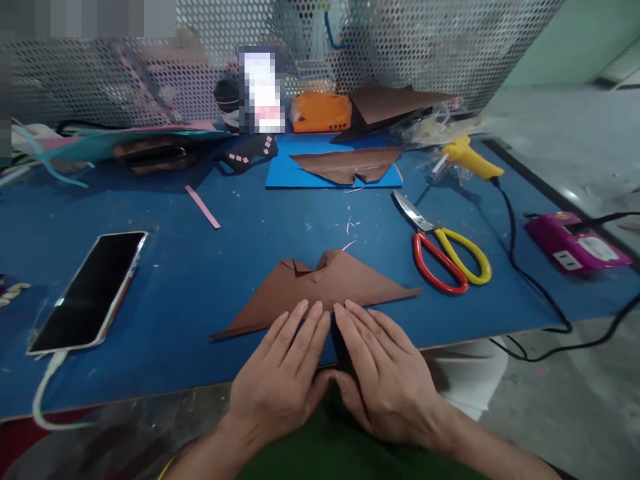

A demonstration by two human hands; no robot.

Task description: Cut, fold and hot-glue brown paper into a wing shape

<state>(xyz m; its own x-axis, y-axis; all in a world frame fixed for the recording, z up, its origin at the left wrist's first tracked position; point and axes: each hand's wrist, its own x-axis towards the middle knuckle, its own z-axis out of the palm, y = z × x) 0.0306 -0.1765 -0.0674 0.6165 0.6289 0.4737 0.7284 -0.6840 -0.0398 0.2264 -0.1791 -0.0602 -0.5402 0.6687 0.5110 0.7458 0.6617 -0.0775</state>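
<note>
Both the left hand [280, 373] and right hand [390, 380] press flat, fingers together, on the near edge of the folded brown paper [320, 287] at the blue table's [200, 293] front, folds already creased, scissors [445, 250] unused beside it.

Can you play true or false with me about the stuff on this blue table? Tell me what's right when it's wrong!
1. Both hands press flat on the folded brown paper. True: the left hand and right hand lie side by side on its near edge.
2. The scissors have blue handles. False: one handle is red, one yellow.
3. The phone lies left of the hands, screen dark. True.
4. The yellow glue gun is in the right hand. False: it lies at the far right of the table, untouched.
5. A second brown paper piece lies on a blue sheet farther back. True.
</note>
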